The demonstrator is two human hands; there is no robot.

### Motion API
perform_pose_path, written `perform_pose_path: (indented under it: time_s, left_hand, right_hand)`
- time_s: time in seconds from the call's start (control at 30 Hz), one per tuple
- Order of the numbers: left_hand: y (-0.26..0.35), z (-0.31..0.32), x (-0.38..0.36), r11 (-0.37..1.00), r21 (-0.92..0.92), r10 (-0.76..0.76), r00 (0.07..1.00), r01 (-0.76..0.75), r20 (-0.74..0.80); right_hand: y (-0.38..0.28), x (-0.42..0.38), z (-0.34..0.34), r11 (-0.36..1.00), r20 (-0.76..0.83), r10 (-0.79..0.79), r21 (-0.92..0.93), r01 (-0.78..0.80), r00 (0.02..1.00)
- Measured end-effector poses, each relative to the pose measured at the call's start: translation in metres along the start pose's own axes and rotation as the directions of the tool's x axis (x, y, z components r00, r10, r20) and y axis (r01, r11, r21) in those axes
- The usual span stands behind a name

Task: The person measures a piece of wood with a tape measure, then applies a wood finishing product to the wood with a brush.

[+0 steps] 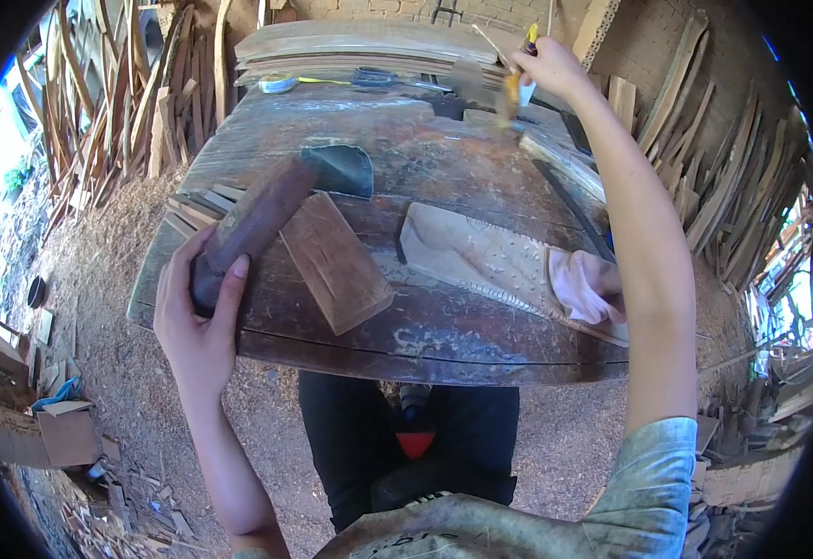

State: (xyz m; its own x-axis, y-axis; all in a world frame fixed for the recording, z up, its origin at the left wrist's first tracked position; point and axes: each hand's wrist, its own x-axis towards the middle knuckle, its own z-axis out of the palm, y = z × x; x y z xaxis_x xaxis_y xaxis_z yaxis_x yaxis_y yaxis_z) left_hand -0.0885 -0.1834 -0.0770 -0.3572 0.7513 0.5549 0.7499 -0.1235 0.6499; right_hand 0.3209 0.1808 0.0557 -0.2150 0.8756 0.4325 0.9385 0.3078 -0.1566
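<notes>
My left hand [203,321] is wrapped round the lower end of a dark, rounded wooden piece [262,210] at the bench's left side. Beside that piece a flat reddish-brown block [336,265] lies on the bench. At the far right of the bench my right hand [548,67] is raised, closed on a thin tool with a yellow part [531,37]; its lower end is blurred. A dark green sheet [341,170] lies beyond the rounded piece. Right of the block rests a pale, studded wooden piece [481,261] with a pinkish cloth [585,287] at its right end.
The worn wooden bench [462,349] spans the middle. Stacked boards [369,42], a tape roll [278,84] and blue-handled scissors [375,76] are at its back. Thin wood strips [199,207] lie at the left edge. Upright offcuts [131,74] lean behind, and shavings cover the floor.
</notes>
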Motion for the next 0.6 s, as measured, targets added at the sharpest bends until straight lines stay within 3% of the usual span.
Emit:
perform_pose_path:
  time_s: [0.03,0.13,0.17,0.27,0.3,0.4,0.53,0.6]
  left_hand:
    - [0.0,0.0,0.0,1.0,0.001,-0.001,1.0,0.001,-0.002]
    - [-0.002,0.003,0.0,0.999,-0.031,0.009,0.999,-0.01,-0.032]
    - [-0.004,0.004,-0.001,0.999,-0.046,0.013,0.999,-0.015,-0.044]
    - [-0.003,0.002,0.0,0.999,-0.033,-0.002,1.0,0.002,0.002]
    - [-0.001,0.002,0.0,1.0,-0.018,-0.005,1.0,0.005,0.007]
    - [-0.007,0.005,0.0,0.998,-0.046,0.03,0.999,-0.032,-0.032]
    - [-0.005,0.005,0.0,0.999,-0.038,0.033,0.999,-0.034,-0.025]
    - [-0.005,0.005,0.001,0.999,-0.034,0.02,1.0,-0.02,-0.018]
  right_hand:
    - [-0.001,-0.004,-0.005,0.993,-0.054,0.057,-0.102,-0.062,0.997]
    - [0.047,0.01,0.004,0.927,0.12,0.067,0.36,-0.106,0.991]
    - [0.063,0.01,0.011,0.944,0.16,0.082,0.305,-0.128,0.984]
    - [0.063,-0.009,-0.012,0.975,-0.003,0.221,0.002,-0.221,0.975]
    - [0.065,-0.009,-0.016,0.971,-0.012,0.238,-0.006,-0.238,0.971]
    - [0.083,-0.012,-0.014,0.923,0.167,0.153,0.328,-0.201,0.974]
    - [0.103,-0.014,-0.029,0.976,0.046,0.208,0.052,-0.21,0.977]
    - [0.109,-0.018,-0.033,0.961,0.031,0.17,0.217,-0.172,0.985]
